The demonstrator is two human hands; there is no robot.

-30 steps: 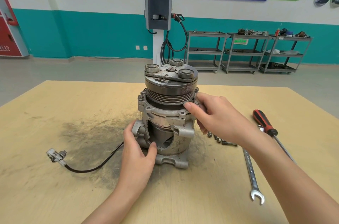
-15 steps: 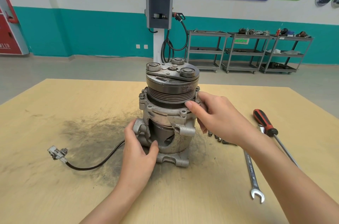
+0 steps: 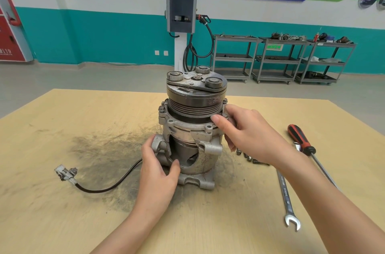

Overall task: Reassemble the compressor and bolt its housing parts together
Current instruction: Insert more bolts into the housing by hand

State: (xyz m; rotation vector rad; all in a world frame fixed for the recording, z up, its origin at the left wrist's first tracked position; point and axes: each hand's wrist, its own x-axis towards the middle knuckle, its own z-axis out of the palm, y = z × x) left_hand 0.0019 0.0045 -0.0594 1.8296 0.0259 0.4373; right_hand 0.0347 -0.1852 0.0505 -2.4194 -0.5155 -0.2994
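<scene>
**One compressor, two hands on it**

One compressor (image 3: 192, 126) upright mid-table (image 3: 62, 128), pulley end up. One wrench (image 3: 287, 197), one red-handled screwdriver (image 3: 302, 142), a few loose bolts (image 3: 249, 158) to its right; exact bolt count unclear. One cable connector (image 3: 65, 172) lies left. Left hand (image 3: 158, 172) wraps the lower housing; right hand (image 3: 248, 130) grips the upper flange rim. Compressor sits between both hands.

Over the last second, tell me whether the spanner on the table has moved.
No. The spanner lies where it did, open jaw toward the person, just left of the screwdriver and near the loose bolts. Only the camera shifted slightly.
</scene>
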